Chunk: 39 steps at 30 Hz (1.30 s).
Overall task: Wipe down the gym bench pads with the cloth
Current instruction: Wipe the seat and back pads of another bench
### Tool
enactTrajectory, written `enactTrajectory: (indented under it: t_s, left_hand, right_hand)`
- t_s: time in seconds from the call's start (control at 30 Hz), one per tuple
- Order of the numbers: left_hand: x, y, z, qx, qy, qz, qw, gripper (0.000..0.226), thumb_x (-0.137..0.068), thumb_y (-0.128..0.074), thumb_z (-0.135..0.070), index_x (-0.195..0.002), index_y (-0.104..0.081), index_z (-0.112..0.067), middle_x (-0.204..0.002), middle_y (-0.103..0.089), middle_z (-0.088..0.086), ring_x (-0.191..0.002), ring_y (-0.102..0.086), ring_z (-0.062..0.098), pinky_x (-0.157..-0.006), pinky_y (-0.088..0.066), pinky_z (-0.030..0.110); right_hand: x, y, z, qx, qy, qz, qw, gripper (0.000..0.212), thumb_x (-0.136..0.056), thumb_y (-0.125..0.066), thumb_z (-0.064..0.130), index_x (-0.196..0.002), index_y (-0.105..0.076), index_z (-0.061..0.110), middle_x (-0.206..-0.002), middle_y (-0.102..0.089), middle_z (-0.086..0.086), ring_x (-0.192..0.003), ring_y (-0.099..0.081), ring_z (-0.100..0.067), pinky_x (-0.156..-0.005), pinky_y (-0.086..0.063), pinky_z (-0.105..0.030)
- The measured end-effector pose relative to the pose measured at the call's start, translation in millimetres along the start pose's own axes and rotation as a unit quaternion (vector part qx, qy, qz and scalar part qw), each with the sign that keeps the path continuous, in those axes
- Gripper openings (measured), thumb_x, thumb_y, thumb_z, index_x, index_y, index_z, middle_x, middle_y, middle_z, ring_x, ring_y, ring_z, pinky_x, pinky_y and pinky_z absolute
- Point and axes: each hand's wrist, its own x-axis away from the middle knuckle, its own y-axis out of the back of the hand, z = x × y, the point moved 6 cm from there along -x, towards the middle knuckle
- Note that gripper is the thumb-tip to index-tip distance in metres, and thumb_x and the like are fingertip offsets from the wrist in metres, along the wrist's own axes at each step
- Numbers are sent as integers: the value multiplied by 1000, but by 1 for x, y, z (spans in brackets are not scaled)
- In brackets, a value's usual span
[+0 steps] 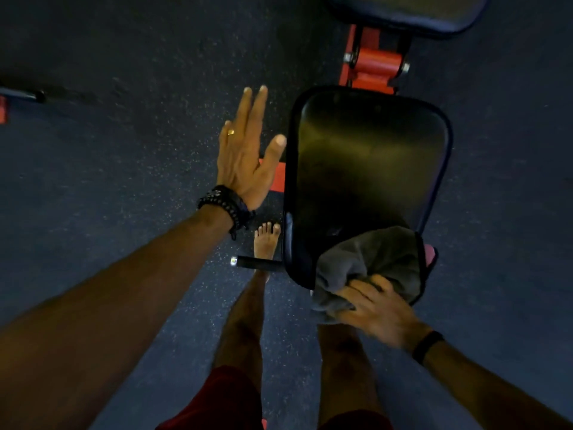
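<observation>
A black seat pad (366, 169) of the gym bench lies in the middle right of the head view, on a red frame (376, 68). A second dark pad (409, 10) shows at the top edge. A grey cloth (369, 259) is bunched on the near right corner of the seat pad. My right hand (376, 305) grips the cloth's near edge there. Out in the air left of the seat pad, my left hand (248, 153) has its fingers straight and holds nothing.
The dark speckled rubber floor (124, 181) surrounds the bench. A black handle bar (254, 262) sticks out left from under the seat. My bare foot (266, 240) stands beside it. Another machine's bar (24, 95) shows at the far left.
</observation>
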Motion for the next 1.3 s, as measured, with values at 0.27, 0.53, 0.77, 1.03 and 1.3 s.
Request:
enactTrajectory:
  t_s: [0.27,0.53,0.77,1.03,1.3]
  left_hand:
    - [-2,-11,-4,-6,-7,8,1000,89,-90,-16,-75,-156,-16,-15,-163,-16,14,-151,-14,23,-119,-11,58]
    - [-14,-36,-34,-42,-28,41,998,67,-98,-27,-49,-154,-24,-12,-162,-17,14,-148,-21,24,-120,-19,51]
    - [-14,-52,-30,-40,-15,-9,999,63,-100,-30,-44,-152,-28,-8,-161,-20,16,-150,-20,26,-121,-15,50]
    - [-47,-58,-52,-75,-39,9,996,62,-101,-30,-44,-152,-29,-10,-161,-20,14,-150,-19,28,-122,-8,44]
    - [-67,-88,-43,-212,-27,62,975,62,-99,-27,-47,-151,-32,-13,-158,-29,11,-145,-25,34,-120,-16,50]
  right_hand:
    - [-136,-8,46,62,-21,11,998,44,-79,-49,18,-117,-68,29,-140,-54,-9,-125,-36,-31,-99,-26,-51]
    - [24,-7,-26,-10,-92,-52,994,30,-93,-48,31,-122,-45,39,-125,-43,-1,-103,-45,-24,-74,-49,-44]
    - [-48,51,-216,-40,-525,-184,830,49,-89,-50,67,-127,-60,38,-140,-48,-10,-125,-41,-35,-97,-29,-47]
    - [-5,24,-72,-100,-539,-144,823,44,-89,-57,50,-129,-51,35,-133,-45,-14,-117,-43,-35,-96,-31,-52]
    - [-30,38,-168,-117,-660,-190,718,44,-96,-47,55,-137,-50,40,-150,-36,-10,-132,-33,-37,-97,-34,-56]
